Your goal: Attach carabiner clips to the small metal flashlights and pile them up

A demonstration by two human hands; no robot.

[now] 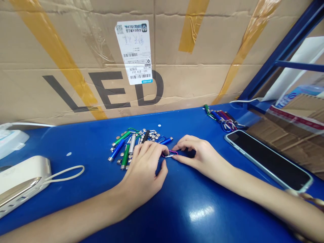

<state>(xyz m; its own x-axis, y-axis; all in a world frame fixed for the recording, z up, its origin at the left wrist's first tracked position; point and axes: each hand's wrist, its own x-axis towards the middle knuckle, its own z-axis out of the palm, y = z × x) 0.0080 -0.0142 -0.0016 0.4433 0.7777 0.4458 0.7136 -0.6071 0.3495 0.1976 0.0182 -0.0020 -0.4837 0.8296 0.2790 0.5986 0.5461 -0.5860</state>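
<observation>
Both forearms (81,212) enter at the lower edge, nearest the camera, and converge on the middle of the table. Behind them, the box (174,77), marked LED, stands along the rear of the blue table (187,209). At right, a brown carton (286,125) sits behind the phone (268,160), which lies screen up beside the right forearm. At left, a white device (27,180) with a looped cord (66,173) rests on the table. Left hand (148,160): palm down, fingers together and bent, thumb set apart from the index finger with a visible gap. The index fingertip meets the left end of the clip; whether the hand grips anything cannot be told, as the other fingertips are hidden. Right hand (199,153): thumb and index finger arched into a ring, tips nearly together on the right end of the clip. Green, blue, silver and black tubes (126,156) lie piled behind and left of the left hand; a second bundle (225,119) lies behind the phone. The pink clip (174,152) is between the two hands, just right of the pile. Small silver discs (153,136) lie scattered among the piled tubes.
</observation>
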